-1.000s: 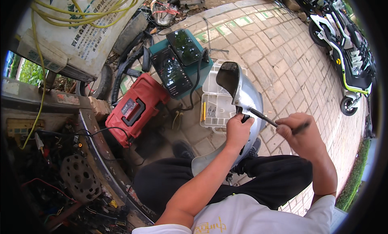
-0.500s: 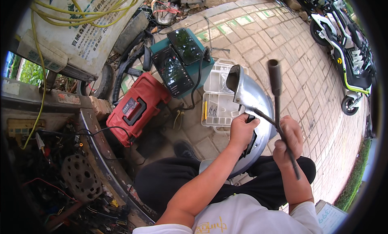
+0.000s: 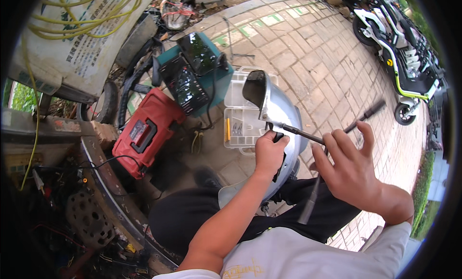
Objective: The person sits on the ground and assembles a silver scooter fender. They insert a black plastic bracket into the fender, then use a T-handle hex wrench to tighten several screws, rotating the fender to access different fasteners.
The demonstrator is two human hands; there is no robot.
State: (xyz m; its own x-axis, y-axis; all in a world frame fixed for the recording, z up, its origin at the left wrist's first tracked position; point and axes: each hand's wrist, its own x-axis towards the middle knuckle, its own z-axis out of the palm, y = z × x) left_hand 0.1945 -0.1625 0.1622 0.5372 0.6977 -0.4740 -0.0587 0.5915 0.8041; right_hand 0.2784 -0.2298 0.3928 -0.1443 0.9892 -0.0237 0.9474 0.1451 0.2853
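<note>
A curved silver metal shell (image 3: 281,117), like a fender, stands upright between my knees. My left hand (image 3: 270,156) is closed on its near edge, at a black piece along the inner side. A dark three-way socket wrench (image 3: 299,132) has one leg's end against the shell, just above that hand. Its second leg slants to the upper right and its third points down toward my thigh. My right hand (image 3: 349,166) curls loosely round the wrench where the legs meet, fingers bent and spaced apart. The thumb and palm side are mostly hidden.
Behind the shell lies a clear plastic parts case (image 3: 240,115) with small pieces. To its left are a red toolbox (image 3: 147,129) and a teal box (image 3: 219,84) bearing two screens. A cluttered metal-edged bin (image 3: 103,168) is at left; a scooter (image 3: 404,72) stands far right.
The wrench has turned about the leg at the shell. My right hand has shifted from a lower leg to the junction, its fingers now spread wider. The left hand keeps its hold.
</note>
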